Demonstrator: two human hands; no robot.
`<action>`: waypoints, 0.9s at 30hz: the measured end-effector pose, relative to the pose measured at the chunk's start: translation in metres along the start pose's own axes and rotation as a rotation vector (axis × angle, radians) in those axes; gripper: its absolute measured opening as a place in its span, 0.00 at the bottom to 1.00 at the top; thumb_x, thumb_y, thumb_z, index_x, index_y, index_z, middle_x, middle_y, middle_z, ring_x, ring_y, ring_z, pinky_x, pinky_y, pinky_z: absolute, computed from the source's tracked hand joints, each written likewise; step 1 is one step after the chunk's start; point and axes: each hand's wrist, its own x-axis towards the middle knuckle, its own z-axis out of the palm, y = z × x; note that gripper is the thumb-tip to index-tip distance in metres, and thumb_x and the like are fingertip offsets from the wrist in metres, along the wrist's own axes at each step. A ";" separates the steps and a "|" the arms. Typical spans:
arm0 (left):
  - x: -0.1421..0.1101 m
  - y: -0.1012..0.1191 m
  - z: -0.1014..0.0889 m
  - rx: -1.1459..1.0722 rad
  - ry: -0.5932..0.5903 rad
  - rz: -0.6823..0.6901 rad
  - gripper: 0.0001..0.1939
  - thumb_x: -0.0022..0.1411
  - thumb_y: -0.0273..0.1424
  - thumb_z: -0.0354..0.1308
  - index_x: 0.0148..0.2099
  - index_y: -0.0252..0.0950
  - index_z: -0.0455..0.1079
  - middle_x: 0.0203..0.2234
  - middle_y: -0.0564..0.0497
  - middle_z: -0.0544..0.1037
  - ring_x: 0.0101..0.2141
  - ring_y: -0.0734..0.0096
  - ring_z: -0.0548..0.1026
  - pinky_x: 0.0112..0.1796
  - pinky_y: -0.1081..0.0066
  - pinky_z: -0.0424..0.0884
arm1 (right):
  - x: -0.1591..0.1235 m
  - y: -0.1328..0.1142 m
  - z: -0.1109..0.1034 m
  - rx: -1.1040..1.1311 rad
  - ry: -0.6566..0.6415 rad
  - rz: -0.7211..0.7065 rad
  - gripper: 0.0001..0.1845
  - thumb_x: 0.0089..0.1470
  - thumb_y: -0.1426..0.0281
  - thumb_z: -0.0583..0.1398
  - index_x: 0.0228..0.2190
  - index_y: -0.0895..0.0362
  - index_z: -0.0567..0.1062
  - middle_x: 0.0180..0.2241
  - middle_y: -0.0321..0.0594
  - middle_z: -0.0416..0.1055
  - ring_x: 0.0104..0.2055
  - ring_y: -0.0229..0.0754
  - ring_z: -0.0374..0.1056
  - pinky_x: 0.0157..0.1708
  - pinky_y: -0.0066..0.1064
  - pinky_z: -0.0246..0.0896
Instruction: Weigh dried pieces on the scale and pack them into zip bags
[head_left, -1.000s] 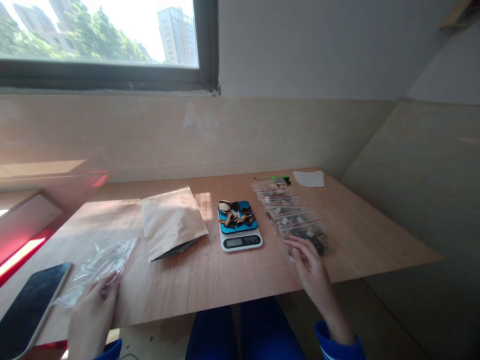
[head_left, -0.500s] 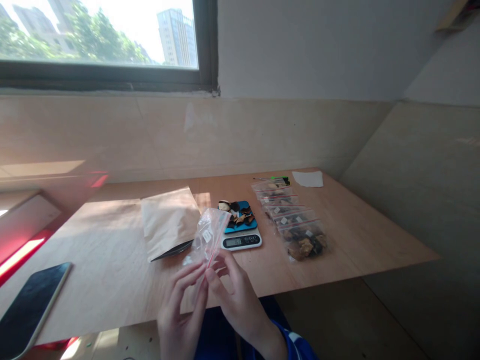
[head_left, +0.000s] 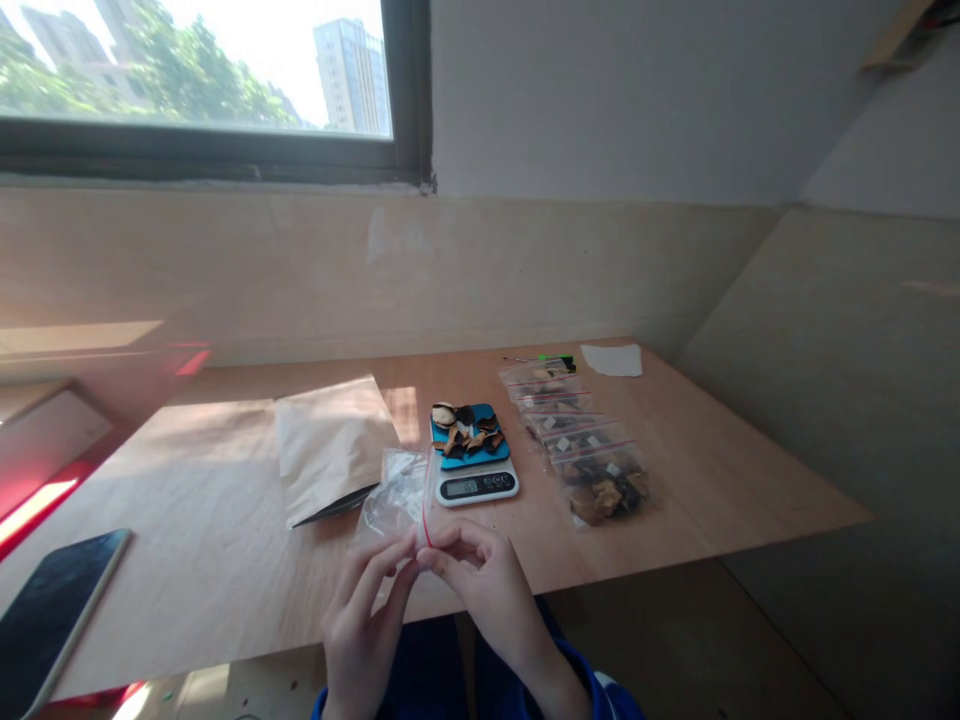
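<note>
A clear zip bag [head_left: 394, 495] with a red seal line is pinched between my two hands near the table's front edge. My left hand [head_left: 371, 590] grips it at the near end of the seal, thumb and fingers together. Beside it my right hand [head_left: 480, 575] pinches the red strip, fingertips almost touching those of the left. Just beyond stands a digital scale [head_left: 476, 487] with a blue platform. Dried brown and black pieces [head_left: 469, 430] lie on that platform; the digits on the display are too small to read surely.
A brown paper pouch [head_left: 334, 440] lies left of the scale. Several filled zip bags [head_left: 600, 480] overlap in a row on the right. Behind them are a green-and-black pen-like thing [head_left: 556, 358] and white paper [head_left: 613, 360]. A phone [head_left: 56, 620] rests at the left edge.
The bag has swung left and lower, away from the scale's front corner, and its red seal line now stands more upright. Both hands stay pinched on it, my right fingers more closed.
</note>
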 end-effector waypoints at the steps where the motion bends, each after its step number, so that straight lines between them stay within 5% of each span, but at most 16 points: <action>1: 0.000 -0.001 0.000 -0.010 0.001 0.013 0.14 0.59 0.23 0.60 0.46 0.43 0.73 0.35 0.53 0.76 0.35 0.72 0.76 0.35 0.74 0.74 | 0.001 0.002 -0.001 0.032 0.011 0.020 0.18 0.40 0.56 0.71 0.24 0.57 0.76 0.25 0.36 0.76 0.31 0.41 0.73 0.35 0.30 0.67; 5: 0.000 -0.003 0.001 -0.048 0.021 -0.043 0.07 0.58 0.25 0.60 0.39 0.42 0.75 0.30 0.54 0.77 0.32 0.72 0.76 0.33 0.73 0.72 | 0.009 0.008 -0.013 0.084 0.014 0.044 0.25 0.33 0.54 0.73 0.20 0.57 0.69 0.21 0.34 0.72 0.27 0.38 0.70 0.30 0.28 0.65; 11: 0.006 -0.004 0.002 -0.076 0.369 -0.360 0.02 0.57 0.30 0.62 0.34 0.39 0.72 0.30 0.53 0.76 0.36 0.68 0.74 0.41 0.66 0.70 | 0.027 0.006 -0.049 -0.053 0.007 0.049 0.27 0.45 0.46 0.63 0.23 0.56 0.63 0.23 0.35 0.73 0.21 0.34 0.67 0.24 0.27 0.64; 15: 0.014 -0.006 0.003 -0.157 0.341 -0.388 0.03 0.58 0.31 0.61 0.37 0.38 0.72 0.34 0.51 0.77 0.39 0.67 0.75 0.45 0.64 0.70 | 0.055 -0.013 -0.079 -0.378 -0.240 -0.185 0.25 0.55 0.47 0.56 0.39 0.56 0.73 0.42 0.45 0.75 0.45 0.43 0.72 0.44 0.35 0.68; 19: 0.020 -0.014 -0.001 -0.200 0.360 -0.454 0.07 0.58 0.32 0.62 0.39 0.37 0.73 0.39 0.49 0.78 0.45 0.65 0.75 0.51 0.61 0.68 | 0.096 -0.027 -0.123 -0.753 -0.087 -0.427 0.24 0.56 0.58 0.60 0.52 0.52 0.71 0.59 0.47 0.63 0.64 0.47 0.55 0.63 0.46 0.49; 24: 0.021 -0.020 -0.008 -0.216 0.404 -0.539 0.11 0.57 0.34 0.62 0.43 0.37 0.73 0.43 0.48 0.80 0.47 0.63 0.77 0.51 0.61 0.71 | 0.132 -0.018 -0.161 -0.956 -0.317 -0.249 0.39 0.45 0.65 0.68 0.58 0.49 0.65 0.65 0.47 0.53 0.68 0.53 0.46 0.64 0.52 0.44; 27: 0.020 -0.019 -0.007 -0.208 0.407 -0.577 0.13 0.57 0.34 0.62 0.45 0.37 0.74 0.44 0.48 0.80 0.47 0.64 0.77 0.51 0.63 0.71 | 0.143 -0.010 -0.164 -0.952 -0.316 -0.261 0.38 0.44 0.64 0.69 0.57 0.47 0.67 0.65 0.45 0.54 0.67 0.53 0.48 0.63 0.51 0.45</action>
